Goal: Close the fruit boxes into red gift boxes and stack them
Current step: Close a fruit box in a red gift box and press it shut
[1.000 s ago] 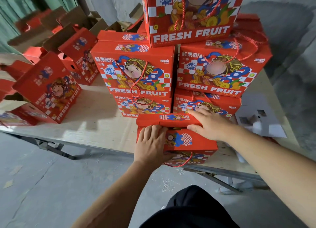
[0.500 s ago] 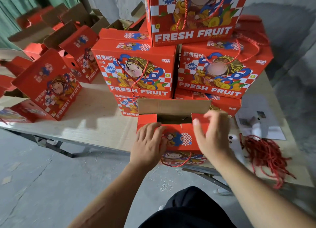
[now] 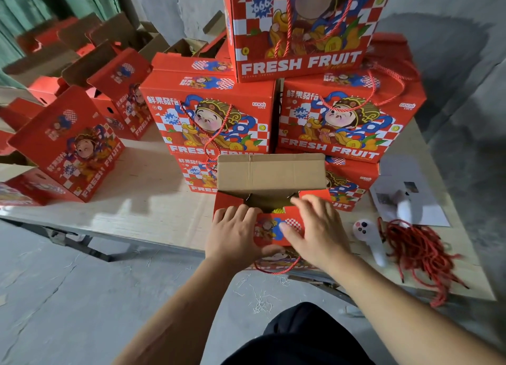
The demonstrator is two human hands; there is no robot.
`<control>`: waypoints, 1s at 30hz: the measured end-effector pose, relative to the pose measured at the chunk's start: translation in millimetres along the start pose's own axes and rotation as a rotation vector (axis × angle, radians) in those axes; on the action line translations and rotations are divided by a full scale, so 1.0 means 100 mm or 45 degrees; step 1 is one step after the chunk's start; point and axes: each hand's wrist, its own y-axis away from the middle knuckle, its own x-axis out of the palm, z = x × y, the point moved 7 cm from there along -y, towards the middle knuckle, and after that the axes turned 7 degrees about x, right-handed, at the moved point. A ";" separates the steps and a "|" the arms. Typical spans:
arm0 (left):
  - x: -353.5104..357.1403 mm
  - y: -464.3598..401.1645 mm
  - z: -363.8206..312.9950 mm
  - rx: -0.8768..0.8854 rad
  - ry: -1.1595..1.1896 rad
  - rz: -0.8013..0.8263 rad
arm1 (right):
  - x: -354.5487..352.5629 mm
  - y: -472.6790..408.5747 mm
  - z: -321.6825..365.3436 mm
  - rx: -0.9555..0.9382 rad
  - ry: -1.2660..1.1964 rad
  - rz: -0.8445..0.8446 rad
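A red gift box point(image 3: 273, 232) stands at the table's near edge, its top open. Its brown rear flap point(image 3: 271, 173) stands upright, and a bit of yellow shows inside the opening. My left hand point(image 3: 232, 234) lies flat on the box's near left top, fingers pointing away. My right hand point(image 3: 317, 227) presses the near front flap with spread fingers, thumb on the printed panel. Behind the open box rises a stack of closed red gift boxes point(image 3: 210, 118) with rope handles, topped by another box point(image 3: 301, 27).
Several open red boxes point(image 3: 71, 143) stand and lean at the left on the wooden table point(image 3: 145, 200). On the right lie a bundle of red cords point(image 3: 416, 249), a white handheld fan point(image 3: 367, 236) and a paper sheet point(image 3: 405, 189). Concrete floor lies below.
The closed top has been opened: the rear flap swung up to upright. My right hand moved from the far lid down to the near front flap. The view came closer.
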 end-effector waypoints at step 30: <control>-0.54 0.57 0.33 -0.350 0.749 -0.646 | -0.27 -0.42 -0.47 0.329 -0.628 0.515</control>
